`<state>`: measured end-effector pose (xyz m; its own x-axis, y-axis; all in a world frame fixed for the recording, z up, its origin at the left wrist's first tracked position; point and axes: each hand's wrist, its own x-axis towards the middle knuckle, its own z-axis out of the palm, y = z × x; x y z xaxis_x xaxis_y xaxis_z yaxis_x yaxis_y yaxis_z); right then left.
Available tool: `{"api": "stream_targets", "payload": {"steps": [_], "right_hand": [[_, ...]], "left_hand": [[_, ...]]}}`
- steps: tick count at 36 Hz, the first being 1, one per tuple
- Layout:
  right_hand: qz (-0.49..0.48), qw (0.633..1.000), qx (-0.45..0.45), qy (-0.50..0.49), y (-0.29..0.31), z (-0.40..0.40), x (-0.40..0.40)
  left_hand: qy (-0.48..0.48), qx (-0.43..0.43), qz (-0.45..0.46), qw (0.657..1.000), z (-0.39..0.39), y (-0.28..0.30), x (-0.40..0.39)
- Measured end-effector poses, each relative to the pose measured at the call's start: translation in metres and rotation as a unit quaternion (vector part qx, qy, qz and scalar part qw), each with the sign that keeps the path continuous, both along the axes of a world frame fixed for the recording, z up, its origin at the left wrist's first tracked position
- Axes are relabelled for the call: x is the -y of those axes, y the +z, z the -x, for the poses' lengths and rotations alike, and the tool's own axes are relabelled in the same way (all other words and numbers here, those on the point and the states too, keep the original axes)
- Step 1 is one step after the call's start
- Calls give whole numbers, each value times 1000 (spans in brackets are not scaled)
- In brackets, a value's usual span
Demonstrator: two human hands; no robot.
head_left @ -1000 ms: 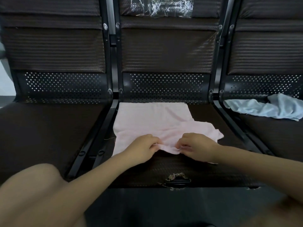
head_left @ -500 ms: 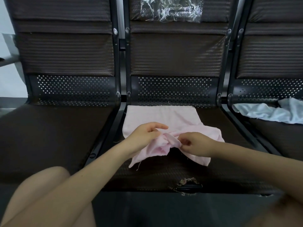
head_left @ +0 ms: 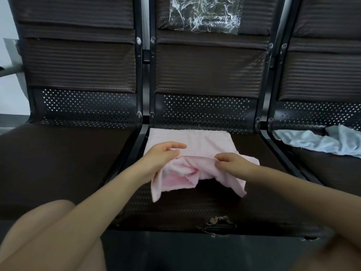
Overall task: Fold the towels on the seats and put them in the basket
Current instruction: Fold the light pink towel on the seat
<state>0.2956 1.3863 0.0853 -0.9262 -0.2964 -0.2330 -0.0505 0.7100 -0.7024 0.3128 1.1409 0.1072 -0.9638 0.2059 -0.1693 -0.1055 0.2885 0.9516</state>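
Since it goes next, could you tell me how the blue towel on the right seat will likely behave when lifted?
The blue towel lies crumpled in soft folds, so it will probably droop limply. It looks thin, so likely light. The pink towel sags similarly from both hands.

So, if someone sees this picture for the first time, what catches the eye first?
First the pink towel on the middle seat, its near edge lifted and bunched between the left hand and the right hand, which both grip it. Next the crumpled light blue towel on the right seat. Also the shiny clear plastic on the middle backrest.
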Motion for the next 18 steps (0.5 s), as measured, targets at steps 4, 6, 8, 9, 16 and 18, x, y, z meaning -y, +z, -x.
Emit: {"api": "stream_targets", "payload": {"steps": [4,6,8,9,16,18], "right_hand": [[81,996,2,-34,14,3,-9],[89,995,-12,-43,22,6,-14],[95,994,-29,-54,27,10,-20],[97,993,-35,-62,29,12,-23],[57,989,-68,-121,17,33,-44],[13,991,-72,-115,9,42,-52]], "left_hand": [[-23,-83,57,995,6,11,10],[-62,-105,72,990,8,19,16],[-105,-98,78,987,9,24,23],[-122,-91,81,985,10,25,27],[-150,-71,131,977,22,16,42],[-146,-79,176,970,27,10,46]]}}
